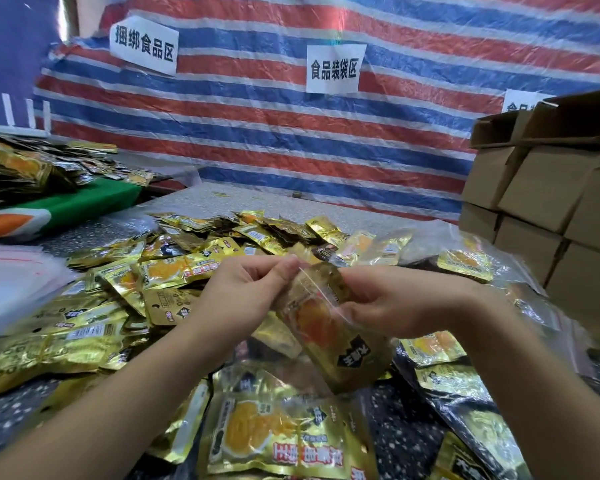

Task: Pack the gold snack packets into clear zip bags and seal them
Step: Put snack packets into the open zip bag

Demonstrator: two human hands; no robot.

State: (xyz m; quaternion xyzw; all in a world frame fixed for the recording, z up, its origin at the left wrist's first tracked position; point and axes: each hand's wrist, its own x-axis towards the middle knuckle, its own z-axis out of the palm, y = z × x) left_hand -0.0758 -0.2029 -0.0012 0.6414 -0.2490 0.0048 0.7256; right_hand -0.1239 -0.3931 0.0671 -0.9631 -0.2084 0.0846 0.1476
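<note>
The fingers [284, 268] of the left hand [246, 292] pinch the top edge of a clear zip bag [329, 327]; the right hand [395, 303] grips its right side. Inside sits a gold snack packet [326, 323], held above the table [201, 199]. Loose packets [174, 271] lie heaped beyond and around, cardboard boxes [548, 188] stacked far right.

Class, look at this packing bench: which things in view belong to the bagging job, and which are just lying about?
Belongs to the job:
zip bag
left hand
right hand
loose gold packets
spare clear bags

Just lying about:
cardboard boxes
paper signs
striped tarpaulin
</note>
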